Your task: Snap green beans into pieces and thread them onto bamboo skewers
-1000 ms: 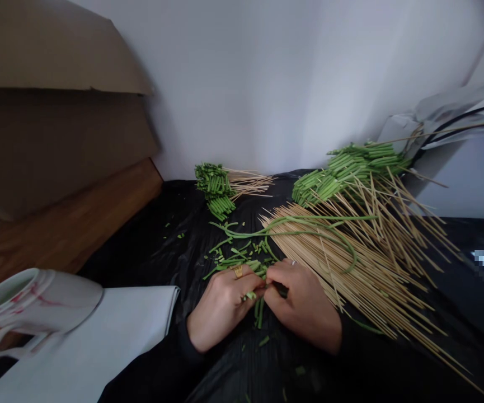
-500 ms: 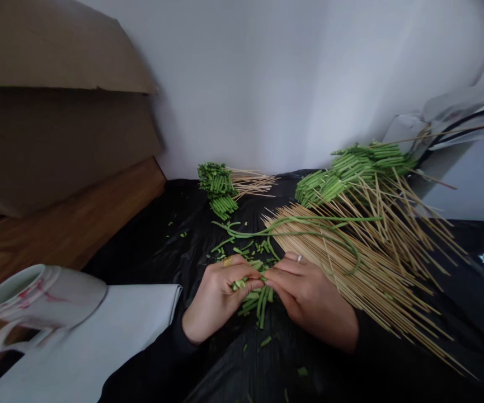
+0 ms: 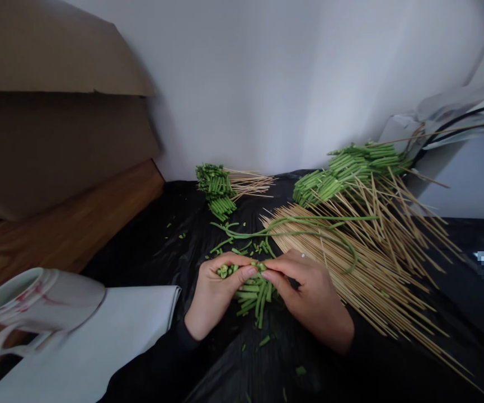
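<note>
My left hand (image 3: 216,294) is closed round a small bunch of cut green bean pieces (image 3: 253,294), whose cut ends show above the fingers. My right hand (image 3: 309,296) meets it at the fingertips and pinches the same pieces. More short pieces lie under both hands on the black plastic sheet (image 3: 149,246). Two long uncut green beans (image 3: 309,226) curve across a big pile of bamboo skewers (image 3: 363,263) just right of my hands.
Skewered bean bundles lie at the back middle (image 3: 219,190) and back right (image 3: 346,170). A white mug (image 3: 36,305) and white paper (image 3: 111,336) sit at the left. Cardboard (image 3: 52,101) leans over a wooden surface (image 3: 65,229). A white box with bags (image 3: 464,157) stands at right.
My hands moved slightly away from me and gathered more bean pieces. The left hand turned so that the cut ends stand up above its fingers.
</note>
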A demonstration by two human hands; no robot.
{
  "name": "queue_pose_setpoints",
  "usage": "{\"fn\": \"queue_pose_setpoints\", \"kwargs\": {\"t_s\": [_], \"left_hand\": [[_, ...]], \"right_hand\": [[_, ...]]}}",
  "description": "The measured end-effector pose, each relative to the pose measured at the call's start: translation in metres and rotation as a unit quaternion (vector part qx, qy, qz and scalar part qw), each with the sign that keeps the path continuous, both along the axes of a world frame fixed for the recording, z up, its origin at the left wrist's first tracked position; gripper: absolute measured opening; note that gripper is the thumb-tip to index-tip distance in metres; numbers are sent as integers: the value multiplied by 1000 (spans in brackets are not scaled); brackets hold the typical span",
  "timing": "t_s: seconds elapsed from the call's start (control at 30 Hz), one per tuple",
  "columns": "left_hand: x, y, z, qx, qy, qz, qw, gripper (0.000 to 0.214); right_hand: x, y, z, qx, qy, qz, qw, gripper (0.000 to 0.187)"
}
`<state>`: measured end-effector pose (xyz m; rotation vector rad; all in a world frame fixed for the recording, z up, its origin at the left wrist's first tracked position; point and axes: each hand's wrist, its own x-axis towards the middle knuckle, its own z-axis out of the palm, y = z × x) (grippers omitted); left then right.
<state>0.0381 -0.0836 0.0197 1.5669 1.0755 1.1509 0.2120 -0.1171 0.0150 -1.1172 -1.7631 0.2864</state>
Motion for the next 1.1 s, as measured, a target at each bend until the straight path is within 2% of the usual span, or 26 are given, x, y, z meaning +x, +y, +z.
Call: {"fn": "queue_pose_setpoints", "kwargs": {"t_s": [0.13,0.27,0.33,0.43,0.5,0.53,0.57,0.63,0.73,0.8,0.93,1.1], "left_hand": [[-4,4,-1,-66,-69,37,995,18],[-11,14,7,-117,-198,65,971,20],[-17,20,12,-157,-282,45,945,16],[-24,28,16,-258,-390,-6,884,11],[-25,30,15,-312,-408,-34,857,7],[-25,30,13,-325,-398,-46,856,6],[-23,29,11,-328,-377,-58,864,6],[-19,25,6,-304,-308,-76,898,9],[-12,17,3,-223,-163,-80,958,20],[-9,13,2,-175,-82,-75,978,27],[-6,7,5,-143,-6,-83,986,32],[-5,4,8,-145,22,-93,985,27]], "right_hand": [[2,1,0,-8,-10,-9,1000,13],[5,3,-3,-22,-4,-10,1000,12],[6,4,-4,-26,1,-11,1000,11],[6,4,-5,-19,-2,-7,1000,11],[6,4,-6,-13,-13,-6,1000,11],[6,4,-5,-12,-20,-6,1000,12],[6,4,-5,-10,-26,-6,1000,12],[5,4,-4,-9,-34,-4,999,13],[5,3,-4,-11,-41,2,999,13],[4,3,-5,-11,-48,4,999,13],[3,1,-7,-2,-67,5,998,14],[2,-1,-9,15,-106,1,994,20]]}}
